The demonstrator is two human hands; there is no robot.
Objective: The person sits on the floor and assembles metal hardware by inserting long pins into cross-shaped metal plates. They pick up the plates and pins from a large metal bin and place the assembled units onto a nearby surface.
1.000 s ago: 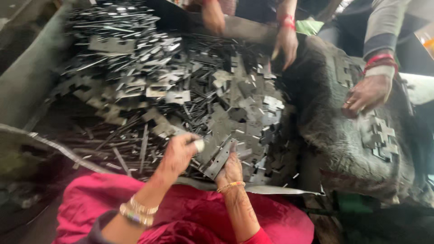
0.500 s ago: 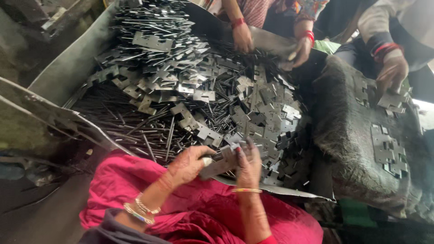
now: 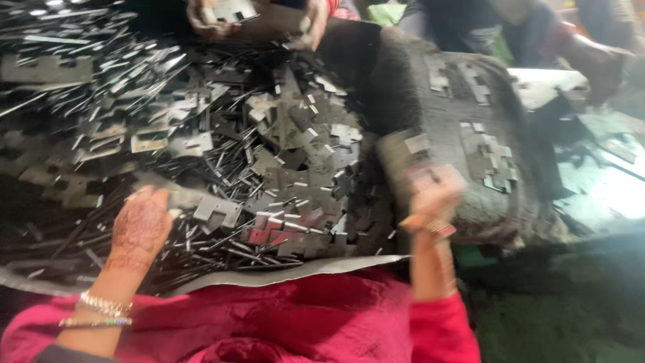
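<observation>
At nine o'clock lies a loose heap of long, thin metal strips point(image 3: 74, 222), spilling over a curved sheet-metal edge point(image 3: 289, 272) that seems to act as a lip keeping the parts off the person's red-clad lap point(image 3: 282, 323). The left hand point(image 3: 141, 225) sits at about eight o'clock, back of the hand up, wrist bent slightly with bangles point(image 3: 101, 309) on the forearm; its fingers are closed on one end of a notched stamped metal plate point(image 3: 211, 208), which juts toward three o'clock just above the pile, as if lifted clear of its neighbours to keep it separate. Around the centre spreads a dense pile of similar flat stamped plates point(image 3: 302, 161), lying at all angles and overlapping, probably just as they were tipped out. At about four o'clock the right hand point(image 3: 430, 195) is raised on an upright forearm and badly blurred; something pale shows at its fingertips beside a dark, rough sack point(image 3: 437, 134), but I cannot tell whether it grips anything. A few plates point(image 3: 490, 158) rest on top of that sack toward two o'clock, set apart from the main pile. At twelve o'clock another person's hands point(image 3: 222, 13) hold a plate above the heap.
</observation>
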